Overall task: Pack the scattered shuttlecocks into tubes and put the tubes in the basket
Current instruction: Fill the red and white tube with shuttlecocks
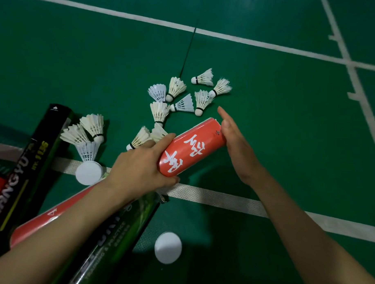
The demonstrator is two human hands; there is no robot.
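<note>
Left hand [138,171] grips red tube [193,148]; right hand [235,144], fingers [224,117] straight, presses its far end. Likely light, stiff cardboard. Shuttlecocks [181,99] fragile: lift by cork.

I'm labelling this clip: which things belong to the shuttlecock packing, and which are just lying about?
Job: red tube gripped by left hand, right hand flat at its end, loose shuttlecocks, black tube, green tube, two white lids.
Lying about: thin black rod, white court lines.
</note>
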